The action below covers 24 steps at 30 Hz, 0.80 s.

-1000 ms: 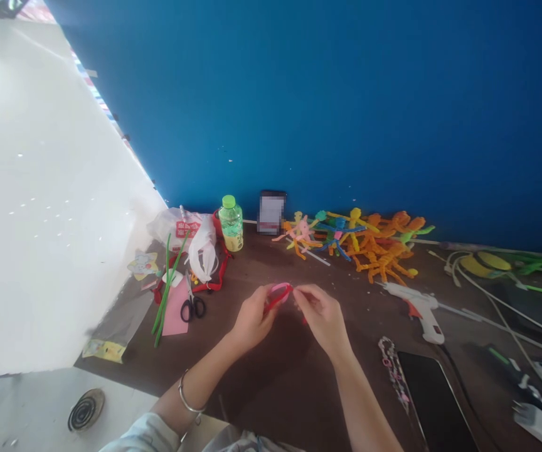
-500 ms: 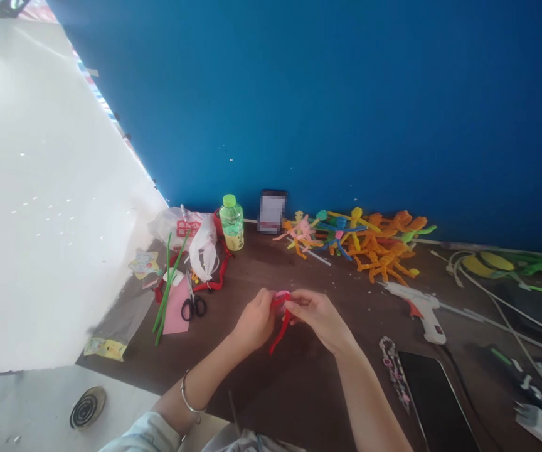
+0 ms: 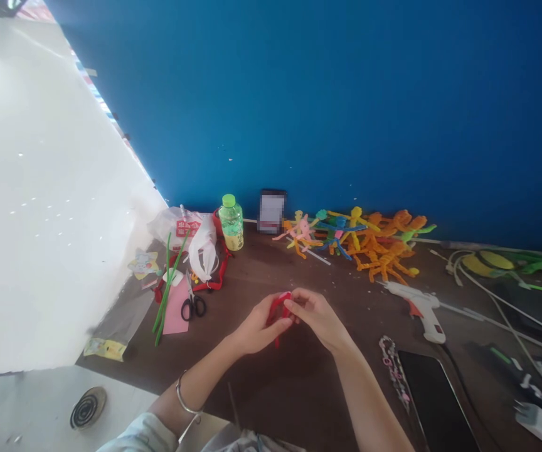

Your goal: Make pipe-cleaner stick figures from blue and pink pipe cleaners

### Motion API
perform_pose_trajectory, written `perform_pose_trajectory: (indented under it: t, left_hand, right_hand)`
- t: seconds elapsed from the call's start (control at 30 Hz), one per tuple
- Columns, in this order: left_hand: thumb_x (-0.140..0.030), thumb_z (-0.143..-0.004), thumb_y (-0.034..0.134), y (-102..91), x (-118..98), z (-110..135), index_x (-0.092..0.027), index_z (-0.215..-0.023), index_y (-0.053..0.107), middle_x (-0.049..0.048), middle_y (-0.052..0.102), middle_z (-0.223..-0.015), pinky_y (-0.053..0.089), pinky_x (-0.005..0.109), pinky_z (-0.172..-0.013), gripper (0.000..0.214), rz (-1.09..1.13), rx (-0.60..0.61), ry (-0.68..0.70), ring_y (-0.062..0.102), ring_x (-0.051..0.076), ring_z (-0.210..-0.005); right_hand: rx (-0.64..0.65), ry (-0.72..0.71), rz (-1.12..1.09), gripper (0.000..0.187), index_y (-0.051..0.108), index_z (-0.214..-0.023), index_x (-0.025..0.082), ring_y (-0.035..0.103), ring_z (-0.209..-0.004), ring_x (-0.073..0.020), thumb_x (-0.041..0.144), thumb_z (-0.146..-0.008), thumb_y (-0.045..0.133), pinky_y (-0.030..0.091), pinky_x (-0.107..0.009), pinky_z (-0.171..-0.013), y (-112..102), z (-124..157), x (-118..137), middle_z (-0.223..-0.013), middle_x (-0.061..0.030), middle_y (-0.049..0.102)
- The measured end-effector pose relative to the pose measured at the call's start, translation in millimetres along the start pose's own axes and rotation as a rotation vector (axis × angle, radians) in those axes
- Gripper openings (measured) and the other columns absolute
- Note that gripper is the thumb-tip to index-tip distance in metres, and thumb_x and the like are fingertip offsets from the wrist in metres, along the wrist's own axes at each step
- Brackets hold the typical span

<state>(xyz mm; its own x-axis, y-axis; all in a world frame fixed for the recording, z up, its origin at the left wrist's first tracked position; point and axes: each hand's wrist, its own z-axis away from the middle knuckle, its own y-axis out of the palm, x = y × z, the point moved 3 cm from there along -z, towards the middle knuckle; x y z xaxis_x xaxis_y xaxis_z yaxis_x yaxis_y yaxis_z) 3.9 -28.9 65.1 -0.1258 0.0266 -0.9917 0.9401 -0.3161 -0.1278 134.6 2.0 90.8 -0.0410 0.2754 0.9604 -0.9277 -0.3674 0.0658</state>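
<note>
Bracelet of thin silver metal, one only, circles the left forearm, which slants inward; one black-screened smartphone lies near right. Over the dark brown tabletop, the left hand and the right hand meet, fingers curled, pinching one red fuzzy strip between them. Half a second ago its loose end trailed well below the fingers; now only a short tail shows, and the left thumb has crossed to the right fingertips. Farther off lie two green fuzzy stems, one pair of black-handled scissors and one white glue gun with an orange trigger; beyond, one green-capped clear bottle stands left of multicoloured fuzzy figures, too tangled to count
</note>
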Motion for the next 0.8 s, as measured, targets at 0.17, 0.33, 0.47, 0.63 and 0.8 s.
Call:
perform_pose_trajectory:
  t: [0.17, 0.33, 0.47, 0.63, 0.8]
  left_hand:
    - [-0.031, -0.082, 0.046, 0.6, -11.3, 1.5, -0.015, -0.114, 0.049, 0.0079, 0.062, -0.096, 0.047, 0.033, -0.078, 0.036, -0.118, 0.037, 0.041, 0.059, 0.018, -0.084]
    - [-0.027, -0.085, 0.039, -5.0, -14.3, 1.4, -0.017, -0.114, 0.051, 0.0073, 0.063, -0.097, 0.046, 0.034, -0.081, 0.033, -0.222, 0.027, 0.068, 0.058, 0.019, -0.086]
    - [-0.023, -0.084, 0.04, -9.5, -5.7, -0.9, -0.018, -0.121, 0.046, 0.0078, 0.061, -0.104, 0.045, 0.034, -0.082, 0.038, -0.27, 0.032, 0.052, 0.057, 0.019, -0.091]
    - [-0.025, -0.085, 0.039, -10.5, 0.8, 0.1, -0.017, -0.123, 0.041, 0.0068, 0.064, -0.097, 0.047, 0.032, -0.078, 0.038, -0.202, 0.096, 0.009, 0.059, 0.017, -0.085]
    - [-0.024, -0.084, 0.041, -10.5, 3.9, 1.2, -0.019, -0.124, 0.04, 0.0096, 0.059, -0.111, 0.046, 0.034, -0.083, 0.04, -0.246, 0.034, 0.101, 0.057, 0.018, -0.094]
  right_hand:
    - [-0.044, 0.016, -0.019, 0.035, 0.052, -0.065, 0.016, 0.04, -0.046, -0.0062, 0.049, -0.068, 0.063, 0.03, -0.019, -0.042, 3.9, 1.7, -1.6, -0.052, 0.0043, 0.047]
    - [-0.058, 0.06, -0.036, 0.035, 0.052, -0.067, 0.016, 0.04, -0.046, -0.0059, 0.049, -0.067, 0.064, 0.027, -0.018, -0.04, 2.5, 1.4, -4.9, -0.053, 0.0033, 0.049]
    - [-0.049, 0.069, -0.088, 0.034, 0.052, -0.069, 0.016, 0.034, -0.044, -0.004, 0.047, -0.068, 0.065, 0.021, -0.018, -0.039, 1.1, -0.3, -8.0, -0.053, 0.0045, 0.046]
    - [-0.006, 0.076, -0.131, 0.036, 0.051, -0.066, 0.016, 0.031, -0.041, -0.0031, 0.049, -0.065, 0.066, 0.018, -0.018, -0.038, 2.1, -0.2, -8.7, -0.051, 0.0059, 0.043]
    - [-0.036, 0.037, -0.076, 0.035, 0.052, -0.065, 0.016, 0.031, -0.041, -0.0035, 0.048, -0.065, 0.065, 0.02, -0.019, -0.039, 0.5, 3.3, -3.6, -0.051, 0.0053, 0.044]
